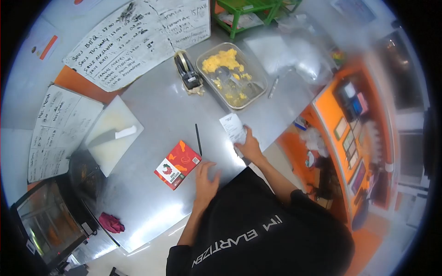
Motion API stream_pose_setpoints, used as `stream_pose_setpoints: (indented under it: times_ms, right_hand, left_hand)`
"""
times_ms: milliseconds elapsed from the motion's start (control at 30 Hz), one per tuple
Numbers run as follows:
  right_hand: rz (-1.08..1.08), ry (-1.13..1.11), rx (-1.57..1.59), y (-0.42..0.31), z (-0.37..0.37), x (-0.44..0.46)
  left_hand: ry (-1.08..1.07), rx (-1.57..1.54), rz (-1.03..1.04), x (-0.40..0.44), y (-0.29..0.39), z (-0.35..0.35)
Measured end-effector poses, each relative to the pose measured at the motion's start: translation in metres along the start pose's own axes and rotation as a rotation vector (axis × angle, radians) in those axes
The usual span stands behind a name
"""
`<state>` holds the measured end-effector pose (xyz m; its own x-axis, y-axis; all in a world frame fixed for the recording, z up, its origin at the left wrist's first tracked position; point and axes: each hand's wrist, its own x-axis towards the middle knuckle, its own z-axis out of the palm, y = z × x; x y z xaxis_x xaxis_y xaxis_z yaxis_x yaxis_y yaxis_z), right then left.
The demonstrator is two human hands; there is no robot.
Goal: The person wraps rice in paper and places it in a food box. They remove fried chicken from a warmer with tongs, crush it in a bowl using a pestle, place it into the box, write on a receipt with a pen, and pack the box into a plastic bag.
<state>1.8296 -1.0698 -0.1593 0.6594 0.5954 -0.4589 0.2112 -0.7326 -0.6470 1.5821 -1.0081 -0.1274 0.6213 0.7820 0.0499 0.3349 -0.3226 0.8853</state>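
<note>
A small white printed receipt (233,128) is pinched in my right hand (248,145), just above the steel table's front edge. My left hand (206,180) holds nothing, its fingers apart and curved beside a red and orange printed box (177,165). The box lies on the table with a white label and a chicken-like drawing showing. Just past the box lies a thin black pen-like stick (198,139). Whether the left fingertips touch the box, I cannot tell.
A clear tub (212,88) with yellow food stands at the back, beside a black tape dispenser (187,72). At left, a knife (113,135) rests on a white cutting board (106,158). A maroon cloth (111,222) and a glass-fronted case (50,221) are nearer.
</note>
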Motion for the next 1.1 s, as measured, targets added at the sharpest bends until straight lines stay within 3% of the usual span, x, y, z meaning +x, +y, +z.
stream_pose_setpoints:
  times_ms: [67,133,200,233,267,300,333,367,433,467,500,567,600,633,667,767,867,967,1100]
  right_hand:
    - [-0.239,0.003,0.179,0.02,0.017,0.001]
    - [-0.138,-0.298,0.377,0.003,0.007,-0.016]
    - [-0.178,-0.418,0.271,-0.028,-0.017,-0.046]
    - [-0.236,-0.621,0.431,0.001,-0.005,-0.042]
    - [-0.386,-0.731,0.221,0.0,-0.021,-0.042]
    - [-0.38,-0.886,0.24,-0.001,-0.042,-0.04]
    - [-0.379,-1.045,0.252,0.0,-0.063,-0.031]
    - [-0.4,-0.986,0.199,0.007,-0.082,-0.014]
    - [-0.459,-0.864,0.1,0.019,-0.13,0.038]
    - [-0.502,-0.741,0.188,0.029,-0.153,0.075]
    - [-0.615,-0.422,0.073,0.046,-0.168,0.121]
    - [-0.455,-0.028,0.052,0.032,-0.235,0.184]
    - [-0.558,0.249,-0.067,0.035,-0.259,0.22]
    - [-0.653,0.338,-0.246,0.038,-0.285,0.258]
    - [-0.752,0.423,-0.434,0.042,-0.304,0.289]
    - [-0.824,0.418,-0.888,0.052,-0.32,0.346]
    - [-0.922,0.229,-0.88,0.062,-0.336,0.377]
    - [-0.874,0.008,-0.518,0.037,-0.364,0.364]
    - [-0.86,-0.252,-0.628,0.035,-0.388,0.376]
  left_hand:
    - [0.091,-0.385,-0.351,0.001,-0.009,0.049]
    - [0.105,-0.743,-0.604,0.019,-0.002,0.072]
    - [0.052,-1.043,-0.79,0.041,0.01,0.064]
    - [0.086,-0.787,-0.691,0.045,0.006,0.061]
    - [0.084,-0.484,-0.693,0.045,-0.014,0.047]
    - [0.079,-0.181,-0.713,0.044,-0.033,0.033]
    - [0.141,-0.142,-0.703,0.044,-0.034,0.007]
    - [0.192,-0.144,-0.571,0.045,-0.015,-0.025]
    - [0.026,-0.038,-0.351,0.043,-0.04,-0.085]
    - [-0.135,0.009,-0.447,0.062,0.004,-0.107]
    - [-0.151,0.008,-0.587,0.066,-0.009,-0.113]
    - [0.015,0.435,-0.364,0.058,-0.032,-0.095]
    - [0.09,0.638,-0.241,0.065,-0.034,-0.09]
    - [0.264,0.705,-0.092,0.071,-0.017,-0.07]
    - [0.246,0.769,-0.086,0.073,-0.011,-0.067]
    - [0.228,0.863,-0.105,0.062,-0.018,-0.055]
    - [0.273,0.792,-0.164,0.051,-0.033,-0.032]
    - [0.434,0.758,-0.249,0.05,-0.024,-0.002]
    - [0.517,0.739,-0.248,0.054,-0.021,0.013]
